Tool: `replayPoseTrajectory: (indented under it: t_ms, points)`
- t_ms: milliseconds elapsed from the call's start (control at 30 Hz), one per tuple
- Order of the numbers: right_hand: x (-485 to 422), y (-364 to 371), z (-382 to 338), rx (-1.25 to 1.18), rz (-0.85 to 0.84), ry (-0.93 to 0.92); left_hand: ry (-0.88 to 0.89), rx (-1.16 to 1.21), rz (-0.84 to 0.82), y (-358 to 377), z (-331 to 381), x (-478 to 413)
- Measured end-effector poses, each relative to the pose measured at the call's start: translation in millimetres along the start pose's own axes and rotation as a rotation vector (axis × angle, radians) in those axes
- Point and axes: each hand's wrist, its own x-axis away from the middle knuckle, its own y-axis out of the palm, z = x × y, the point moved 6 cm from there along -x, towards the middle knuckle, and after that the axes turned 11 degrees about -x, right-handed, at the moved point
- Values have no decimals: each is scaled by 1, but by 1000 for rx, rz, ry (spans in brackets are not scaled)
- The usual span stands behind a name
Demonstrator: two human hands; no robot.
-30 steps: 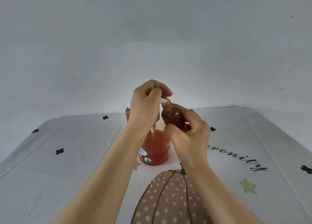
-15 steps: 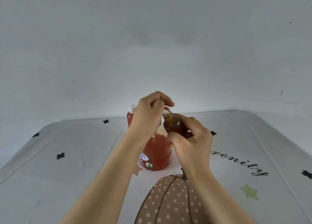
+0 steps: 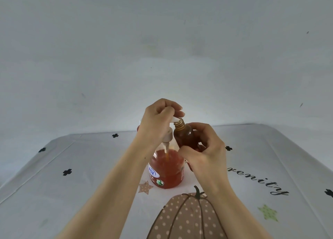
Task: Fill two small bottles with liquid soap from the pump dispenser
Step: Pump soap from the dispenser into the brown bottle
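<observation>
A pump dispenser [image 3: 166, 170] of red-orange liquid soap stands mid-table. My left hand [image 3: 158, 120] is closed over its white pump head [image 3: 173, 119], and the white collar and stem show below the hand. My right hand [image 3: 203, 148] grips a small brown bottle [image 3: 183, 136], tilted slightly, with its open threaded neck touching the nozzle tip. This bottle looks mostly full of dark liquid. A second small red bottle [image 3: 138, 128] stands behind my left hand, almost wholly hidden.
The table wears a white cloth [image 3: 72, 184] printed with black clovers, stars, script lettering and a dotted pumpkin [image 3: 185, 217] at the near edge. A plain grey wall rises directly behind the table.
My left hand and the pump head sit a little higher above the dispenser, so more stem shows. The small bottle stays at the nozzle. The view has shifted slightly.
</observation>
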Motion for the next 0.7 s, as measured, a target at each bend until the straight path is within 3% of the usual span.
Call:
replayPoseTrajectory:
  t_ms: [333,700]
  points:
    - [3,0,0,-56,27,12,-8,35,28,0,3,4]
    - [5,-3,-2,-38,61,4,108,-29,27,8,2,8]
